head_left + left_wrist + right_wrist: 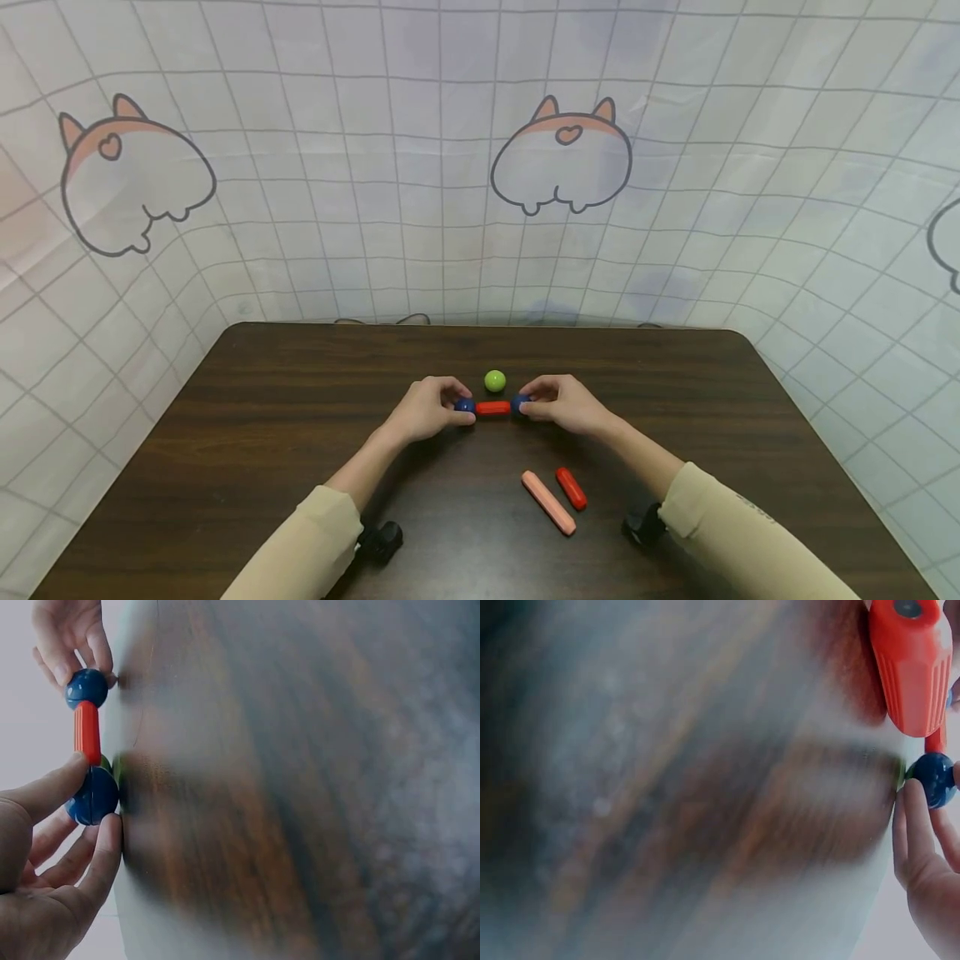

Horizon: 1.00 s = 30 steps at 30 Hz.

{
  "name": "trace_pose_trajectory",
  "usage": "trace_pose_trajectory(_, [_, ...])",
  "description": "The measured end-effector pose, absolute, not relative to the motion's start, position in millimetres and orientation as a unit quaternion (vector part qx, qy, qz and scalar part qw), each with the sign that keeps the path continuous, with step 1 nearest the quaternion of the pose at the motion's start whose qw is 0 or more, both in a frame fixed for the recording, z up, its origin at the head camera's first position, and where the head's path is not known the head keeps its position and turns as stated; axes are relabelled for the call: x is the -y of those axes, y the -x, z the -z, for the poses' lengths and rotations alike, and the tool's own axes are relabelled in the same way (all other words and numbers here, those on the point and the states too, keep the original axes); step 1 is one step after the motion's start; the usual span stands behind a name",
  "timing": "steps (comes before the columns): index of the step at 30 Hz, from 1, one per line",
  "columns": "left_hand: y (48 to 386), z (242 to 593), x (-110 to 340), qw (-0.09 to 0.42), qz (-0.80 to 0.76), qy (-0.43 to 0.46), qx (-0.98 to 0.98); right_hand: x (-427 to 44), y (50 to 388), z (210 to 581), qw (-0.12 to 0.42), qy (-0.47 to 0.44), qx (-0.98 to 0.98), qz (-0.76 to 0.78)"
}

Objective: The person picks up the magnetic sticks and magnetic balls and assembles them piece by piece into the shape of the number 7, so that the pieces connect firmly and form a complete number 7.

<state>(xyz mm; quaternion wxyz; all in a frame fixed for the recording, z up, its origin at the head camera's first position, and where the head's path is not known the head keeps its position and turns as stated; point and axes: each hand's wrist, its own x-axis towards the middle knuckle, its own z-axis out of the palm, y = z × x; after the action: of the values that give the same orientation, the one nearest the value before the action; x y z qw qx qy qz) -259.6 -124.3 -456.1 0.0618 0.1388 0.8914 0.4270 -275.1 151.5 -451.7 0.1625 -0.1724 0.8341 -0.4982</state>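
Two blue balls sit at the ends of a short red rod (pixel 493 407), forming a dumbbell shape near the middle of the table. My left hand (pixel 429 410) pinches the left blue ball (pixel 93 796) between thumb and fingers. On the other end, my right hand (pixel 567 403) pinches the right blue ball (pixel 86 688). In the left wrist view the rod meets both balls. Just beyond the rod lies a green ball (pixel 495 381), which neither hand touches.
A second red rod (pixel 572 488) and a longer salmon-coloured rod (pixel 549 503) lie on the dark wooden table (pixel 255 433), nearer the front and right of the middle. Behind the table hangs a white gridded curtain (pixel 360 208) with cartoon drawings.
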Motion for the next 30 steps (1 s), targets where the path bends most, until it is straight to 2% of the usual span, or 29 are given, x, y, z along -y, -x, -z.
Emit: trace_pose_trajectory(30, [274,454,117,0.071,-0.417,-0.134,-0.896,-160,283,454,0.122,0.175,-0.86,0.464])
